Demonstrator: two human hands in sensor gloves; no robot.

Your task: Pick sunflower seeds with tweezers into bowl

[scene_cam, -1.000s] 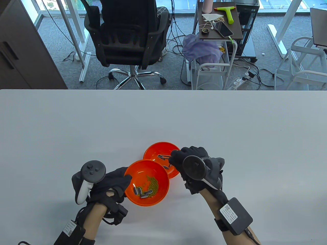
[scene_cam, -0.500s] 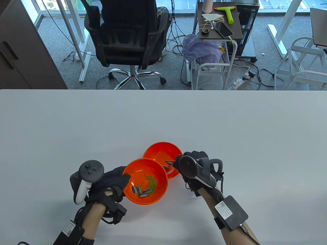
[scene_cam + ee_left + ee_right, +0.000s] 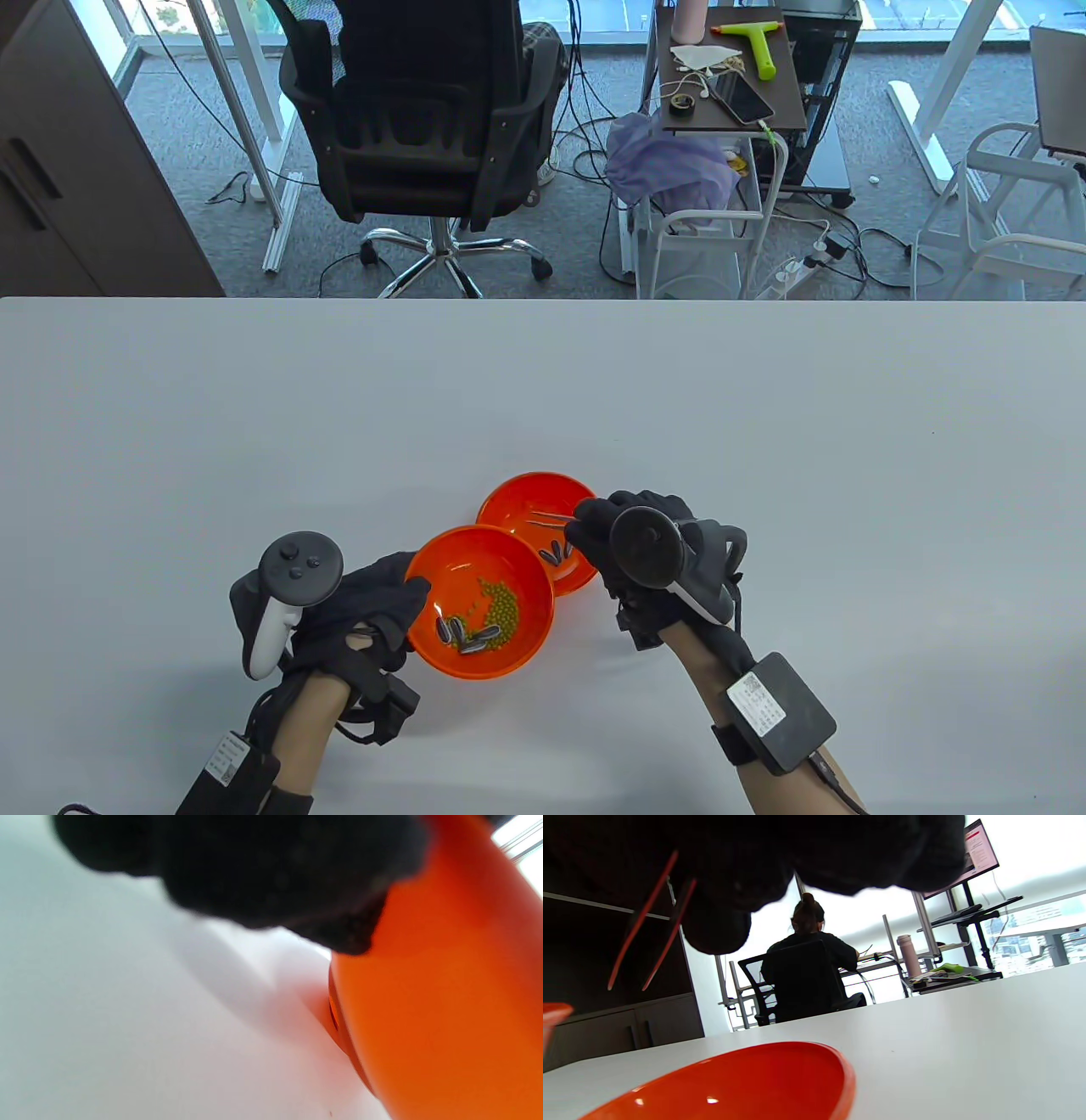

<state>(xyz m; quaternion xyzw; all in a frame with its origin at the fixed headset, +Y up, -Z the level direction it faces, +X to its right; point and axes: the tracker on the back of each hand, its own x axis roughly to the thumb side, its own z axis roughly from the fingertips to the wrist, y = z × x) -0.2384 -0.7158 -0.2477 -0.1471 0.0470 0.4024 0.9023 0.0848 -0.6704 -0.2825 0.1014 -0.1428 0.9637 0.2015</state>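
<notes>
Sorting under way: seeds split between two bowls

Left hand (image 3: 373, 607) grips the tilted near orange plastic bowl (image 3: 480, 603), holding green beans (image 3: 502, 609) and striped sunflower seeds (image 3: 465, 635); right hand (image 3: 632, 543) pinches slim metal tweezers (image 3: 550, 519), tips parted, over the far orange bowl (image 3: 536, 526), few seeds inside.

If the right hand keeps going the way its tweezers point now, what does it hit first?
The right hand holds the tweezers pointing left above the far bowl. Straight on, the tips would probably pass over that bowl's left rim; the raised near bowl lies just nearer. Height is unclear, so a miss is possible.
</notes>
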